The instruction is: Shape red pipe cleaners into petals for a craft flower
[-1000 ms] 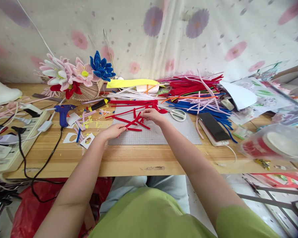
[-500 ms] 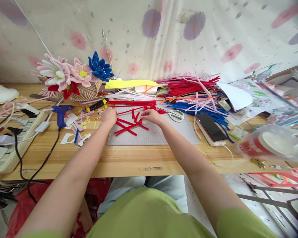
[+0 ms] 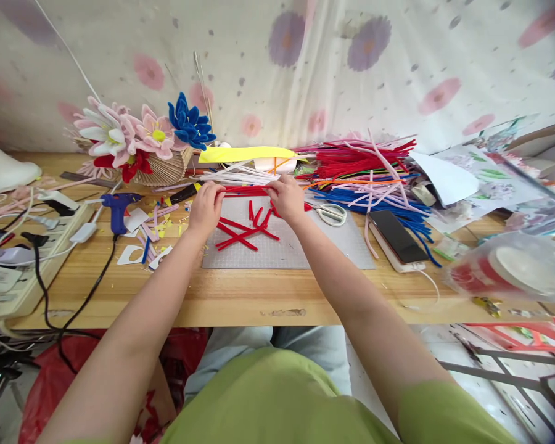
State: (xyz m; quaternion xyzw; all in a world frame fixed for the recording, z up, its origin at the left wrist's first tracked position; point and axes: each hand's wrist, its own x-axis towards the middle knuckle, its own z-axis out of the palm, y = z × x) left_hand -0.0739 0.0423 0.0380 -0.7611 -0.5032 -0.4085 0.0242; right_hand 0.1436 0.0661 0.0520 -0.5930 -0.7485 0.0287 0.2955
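1. Red chenille stems (image 3: 246, 191) lie in a narrow bundle along the far edge of the cutting mat; their long axis runs left to right, roughly parallel to that edge, with one end toward each hand.
2. The left hand (image 3: 206, 208) covers the bundle's left end, fingers drawn close together; whether they grip a stem, I cannot tell.
3. The right hand (image 3: 287, 198) is at the other end, thumb and fingers narrowed at the stems; its grip cannot be made out either.
4. Nearer the person, cut red lengths (image 3: 240, 236) cross one another on the grey cutting mat (image 3: 287, 254), slanting in different directions.
5. Just right of the right hand, the scissors (image 3: 335, 214) have their pale handles turned rightward.
6. Behind the bundle lie white stems (image 3: 234, 172) and a yellow strip (image 3: 245, 155); blue stems (image 3: 398, 208) spread to the right.
7. Farther out on the wooden desk (image 3: 240, 302), a blue glue gun (image 3: 117, 214) stands at left, and a smartphone (image 3: 398, 236) lies at right.
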